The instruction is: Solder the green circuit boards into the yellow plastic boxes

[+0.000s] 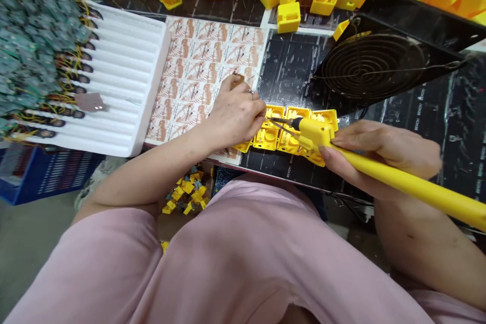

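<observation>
My right hand (379,149) is wrapped round a yellow soldering tool (319,134) with a dark metal tip pointing left. The tip reaches over yellow plastic casings (268,137), laid open side up in two rows at the table's near edge. At the left end of these casings is my left hand (239,111), its fingers bent and pressed together near the tip. Something small and brownish shows by its forefinger; what the fingertips pinch beside the tip is too small to make out.
A black fan (372,61) stands at the right, beyond my right hand. Yellow casings (288,17) are heaped along the back. On the left, a white foam tray (125,76) holds wired speakers beside piled grey-green parts (34,35). A blue crate (49,174) sits lower left.
</observation>
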Motion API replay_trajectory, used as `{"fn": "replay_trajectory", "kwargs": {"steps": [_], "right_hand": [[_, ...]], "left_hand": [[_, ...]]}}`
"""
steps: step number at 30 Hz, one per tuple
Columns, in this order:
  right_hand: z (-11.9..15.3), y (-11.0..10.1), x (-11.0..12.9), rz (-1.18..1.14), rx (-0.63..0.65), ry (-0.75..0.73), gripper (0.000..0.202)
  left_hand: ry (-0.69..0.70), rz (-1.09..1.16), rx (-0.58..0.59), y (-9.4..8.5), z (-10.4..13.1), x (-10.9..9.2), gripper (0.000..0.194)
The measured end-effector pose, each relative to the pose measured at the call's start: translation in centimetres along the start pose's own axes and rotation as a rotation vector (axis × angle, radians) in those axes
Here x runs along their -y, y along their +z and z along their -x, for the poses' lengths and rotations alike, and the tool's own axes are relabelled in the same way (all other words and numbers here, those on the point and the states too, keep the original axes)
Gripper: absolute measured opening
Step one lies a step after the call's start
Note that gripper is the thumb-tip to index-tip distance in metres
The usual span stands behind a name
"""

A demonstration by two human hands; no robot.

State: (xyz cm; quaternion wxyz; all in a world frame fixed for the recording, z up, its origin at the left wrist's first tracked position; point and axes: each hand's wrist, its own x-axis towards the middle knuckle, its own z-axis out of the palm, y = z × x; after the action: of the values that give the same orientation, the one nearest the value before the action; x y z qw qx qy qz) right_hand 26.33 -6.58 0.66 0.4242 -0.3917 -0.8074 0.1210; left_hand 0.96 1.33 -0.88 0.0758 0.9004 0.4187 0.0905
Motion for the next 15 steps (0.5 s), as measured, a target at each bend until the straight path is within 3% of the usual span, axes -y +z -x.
{"fn": "replay_trajectory", "kwargs": {"steps": [4, 8, 10, 13, 15], "right_hand": [[-0.2, 0.1, 0.0, -0.004, 0.028, 0.091, 0.019], [-0.3, 0.1, 0.0, -0.034, -0.005, 0.009, 0.02], [0.0, -0.1, 0.0, -0.065, -0.099, 0.005, 0.02], [1.2, -0.3, -0.1, -0.093, -0.328, 0.135, 0.022], [1.9, -0.3, -0.1, -0.049, -0.385, 0.185, 0.024]], "left_hand": [[-0.003, 0.023, 0.014, -0.1, 0.0, 0.0, 0.025], [0.002, 0.02, 0.02, -0.1, -0.1, 0.2, 0.025], [0.004, 0.017, 0.017, -0.1, -0.1, 0.2, 0.024], [-0.002, 0.003, 0.023, -0.2, -0.1, 0.2, 0.025], [-0.007, -0.004, 0.037, -0.2, -0.2, 0.2, 0.025]]}}
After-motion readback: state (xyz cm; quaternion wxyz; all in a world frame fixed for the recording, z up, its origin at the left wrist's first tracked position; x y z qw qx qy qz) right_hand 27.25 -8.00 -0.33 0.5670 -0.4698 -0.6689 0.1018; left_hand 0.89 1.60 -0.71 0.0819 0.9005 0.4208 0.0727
